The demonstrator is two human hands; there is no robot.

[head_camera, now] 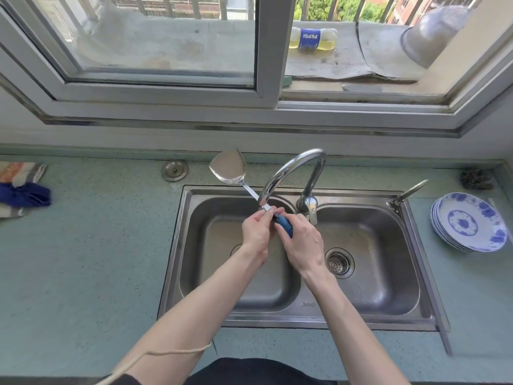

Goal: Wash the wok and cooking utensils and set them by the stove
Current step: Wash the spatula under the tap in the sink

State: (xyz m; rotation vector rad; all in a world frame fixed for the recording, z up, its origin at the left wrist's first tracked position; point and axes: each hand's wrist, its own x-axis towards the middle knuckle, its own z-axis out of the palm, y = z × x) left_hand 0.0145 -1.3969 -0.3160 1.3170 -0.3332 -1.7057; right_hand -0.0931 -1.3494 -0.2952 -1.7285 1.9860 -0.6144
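Observation:
A steel spatula (229, 166) with a blue handle is held over the left basin of the double sink (427, 273), its blade pointing up and left past the faucet (294, 168). My right hand (302, 241) grips the blue handle. My left hand (256, 230) pinches the metal shaft just above the handle, right under the faucet spout. No wok is in view, and I cannot tell whether water is running.
A stack of blue-and-white plates (469, 222) sits on the counter right of the sink. A steel scrubber (476, 179) lies behind them. Cloths (22, 187) lie at the far left. A round metal cap (175, 170) is set in the counter. A soda bottle (312, 38) lies on the ledge outside the window.

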